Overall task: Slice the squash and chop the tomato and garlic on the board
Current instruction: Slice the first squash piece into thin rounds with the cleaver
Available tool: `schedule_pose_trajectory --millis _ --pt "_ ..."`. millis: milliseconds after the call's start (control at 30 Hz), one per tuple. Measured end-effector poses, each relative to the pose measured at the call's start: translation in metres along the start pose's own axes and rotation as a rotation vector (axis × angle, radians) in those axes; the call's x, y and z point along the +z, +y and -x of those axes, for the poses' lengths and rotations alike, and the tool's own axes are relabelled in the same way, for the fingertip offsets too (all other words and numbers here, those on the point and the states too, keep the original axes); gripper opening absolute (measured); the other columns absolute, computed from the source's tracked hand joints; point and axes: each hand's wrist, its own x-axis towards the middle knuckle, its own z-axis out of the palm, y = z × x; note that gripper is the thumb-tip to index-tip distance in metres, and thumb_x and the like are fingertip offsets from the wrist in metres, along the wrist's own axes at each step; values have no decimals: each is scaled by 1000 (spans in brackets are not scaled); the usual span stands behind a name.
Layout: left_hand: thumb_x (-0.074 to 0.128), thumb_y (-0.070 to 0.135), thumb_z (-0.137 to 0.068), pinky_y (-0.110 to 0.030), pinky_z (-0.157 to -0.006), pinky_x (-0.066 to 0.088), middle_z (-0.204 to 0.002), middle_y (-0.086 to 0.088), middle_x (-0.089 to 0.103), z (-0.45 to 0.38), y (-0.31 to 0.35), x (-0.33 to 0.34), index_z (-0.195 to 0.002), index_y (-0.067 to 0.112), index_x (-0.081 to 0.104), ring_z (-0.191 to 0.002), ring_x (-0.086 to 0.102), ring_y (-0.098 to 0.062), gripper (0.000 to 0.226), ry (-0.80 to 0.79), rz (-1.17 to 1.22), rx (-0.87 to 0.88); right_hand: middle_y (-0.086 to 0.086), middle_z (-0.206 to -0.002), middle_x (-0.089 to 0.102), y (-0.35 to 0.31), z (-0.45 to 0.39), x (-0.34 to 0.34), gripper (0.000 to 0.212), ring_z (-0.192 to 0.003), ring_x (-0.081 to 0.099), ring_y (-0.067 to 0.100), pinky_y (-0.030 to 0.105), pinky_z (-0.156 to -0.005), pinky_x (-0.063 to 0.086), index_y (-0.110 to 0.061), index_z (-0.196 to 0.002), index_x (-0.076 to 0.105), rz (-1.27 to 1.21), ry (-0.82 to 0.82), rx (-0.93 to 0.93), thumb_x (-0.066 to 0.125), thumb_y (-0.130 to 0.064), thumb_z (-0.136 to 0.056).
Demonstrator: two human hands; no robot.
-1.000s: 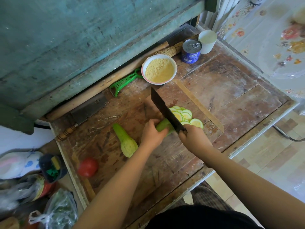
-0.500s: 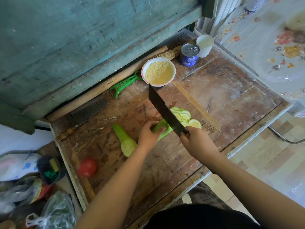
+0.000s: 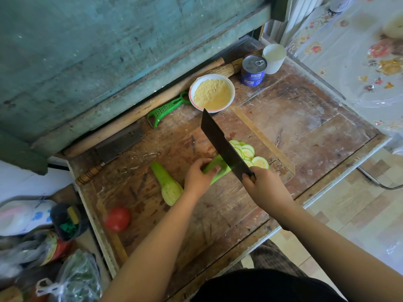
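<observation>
Near the bench's front edge, the left hand (image 3: 199,178) grips the squash (image 3: 214,168) while the right hand (image 3: 265,185) clutches the cleaver (image 3: 224,147), whose blade could nick the left fingertips (image 3: 216,170) lying so close.

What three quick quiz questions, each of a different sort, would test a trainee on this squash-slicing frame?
1. True or false: the tomato has already been chopped.
2. Multiple choice: the right hand grips A) the green peeler, B) the cleaver, C) the blue can.
3. Fill in: the cut slices lie on the ______ hand's side of the blade.

Key:
1. False; it lies whole near the board's left edge.
2. B; the left hand holds the squash piece being cut, while another squash piece lies uncut beside it.
3. Right.
</observation>
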Motion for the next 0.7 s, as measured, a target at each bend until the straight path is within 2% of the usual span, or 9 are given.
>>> schedule_pose_trajectory --millis 200,533,700 --pt "70 30 -83 -26 -83 46 -101 9 63 1 0 1 -106 20 63 -98 58 -11 26 8 16 0 4 -60 50 -1 0 -2 29 -50 44 17 26 -44 30 -4 -90 59 -11 4 6 44 -27 -99" --pt "70 32 -83 -24 -79 44 -101 9 63 2 0 1 -108 21 63 -96 58 -10 28 10 14 -20 8 -62 55 1 0 1 33 -52 49 22 29 -46 35 -4 -92 60 -39 14 10 42 -32 -99" --pt "69 33 -84 -29 -84 47 -101 10 63 2 0 1 -106 23 62 -98 59 -12 25 19 -1 -15 7 -62 55 -1 -1 2 33 -54 52 26 31 -47 36 -6 -91 59 -34 26 3 41 -32 -99"
